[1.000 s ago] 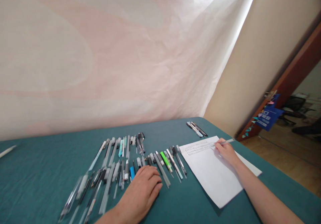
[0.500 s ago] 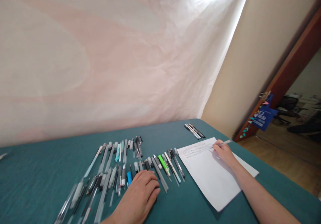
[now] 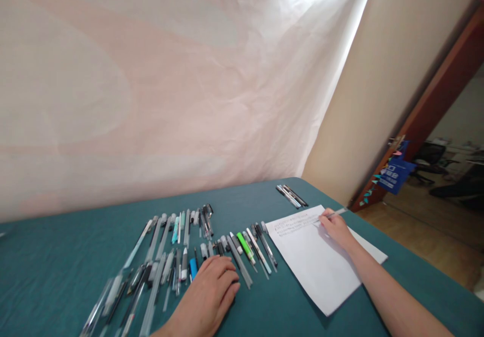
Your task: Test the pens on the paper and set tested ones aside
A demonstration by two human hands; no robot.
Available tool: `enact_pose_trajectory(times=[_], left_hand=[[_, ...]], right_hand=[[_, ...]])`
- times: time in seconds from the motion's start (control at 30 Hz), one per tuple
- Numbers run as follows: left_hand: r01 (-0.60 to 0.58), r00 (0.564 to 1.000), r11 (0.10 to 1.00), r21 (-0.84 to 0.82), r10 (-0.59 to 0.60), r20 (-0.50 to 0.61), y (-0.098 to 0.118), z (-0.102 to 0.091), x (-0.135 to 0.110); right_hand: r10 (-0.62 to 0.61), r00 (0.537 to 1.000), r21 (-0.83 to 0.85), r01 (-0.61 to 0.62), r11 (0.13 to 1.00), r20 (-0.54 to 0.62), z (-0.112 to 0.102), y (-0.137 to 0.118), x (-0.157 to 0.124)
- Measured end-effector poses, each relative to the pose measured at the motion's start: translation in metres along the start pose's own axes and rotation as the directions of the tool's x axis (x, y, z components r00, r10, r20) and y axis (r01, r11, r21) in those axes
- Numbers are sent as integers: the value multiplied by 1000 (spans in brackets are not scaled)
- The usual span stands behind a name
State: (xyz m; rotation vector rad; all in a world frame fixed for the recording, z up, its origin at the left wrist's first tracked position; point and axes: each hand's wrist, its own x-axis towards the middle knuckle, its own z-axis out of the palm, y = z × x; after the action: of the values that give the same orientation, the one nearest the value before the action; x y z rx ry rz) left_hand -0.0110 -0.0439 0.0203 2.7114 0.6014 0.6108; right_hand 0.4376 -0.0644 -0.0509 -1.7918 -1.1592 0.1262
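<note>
My right hand is closed round a slim, pale pen. It rests on a sheet of white paper, beside lines of small handwriting near the top. The pen leans, with its rear end pointing right. Lower down, my left hand lies palm down on the table with its fingers curled in. Whatever may be under those fingers is hidden. Around it lie many pens, among them a bright green pen, a blue-capped pen and a grey pen.
Rows of mostly clear and black pens spread over the left part of the green tabletop. A small group of pens lies beyond the paper. Behind the table hangs a pale pink cloth. At right stands a doorway with a blue sign.
The whole view has shifted slightly, so everything sits a little further left. Both hands keep nearly the same places, the right one still on the paper with the pen.
</note>
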Motion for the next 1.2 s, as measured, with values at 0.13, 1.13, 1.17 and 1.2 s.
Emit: enact_pose_trajectory(times=[0.13, 1.13, 1.17, 1.2], left_hand=[[-2, 1000, 1000, 11, 1, 13, 0, 0, 0], [29, 999, 999, 22, -30, 29, 0, 0, -1], [29, 999, 999, 21, -29, 22, 0, 0, -2], [28, 1000, 999, 18, -29, 13, 0, 0, -2]], right_hand=[[2, 1000, -10, -2, 1000, 3, 0, 1, 0], [57, 998, 49, -55, 997, -41, -1, -12, -6], [51, 998, 53, -49, 997, -28, -2, -15, -6], [41, 999, 56, -40, 998, -11, -1, -19, -5]])
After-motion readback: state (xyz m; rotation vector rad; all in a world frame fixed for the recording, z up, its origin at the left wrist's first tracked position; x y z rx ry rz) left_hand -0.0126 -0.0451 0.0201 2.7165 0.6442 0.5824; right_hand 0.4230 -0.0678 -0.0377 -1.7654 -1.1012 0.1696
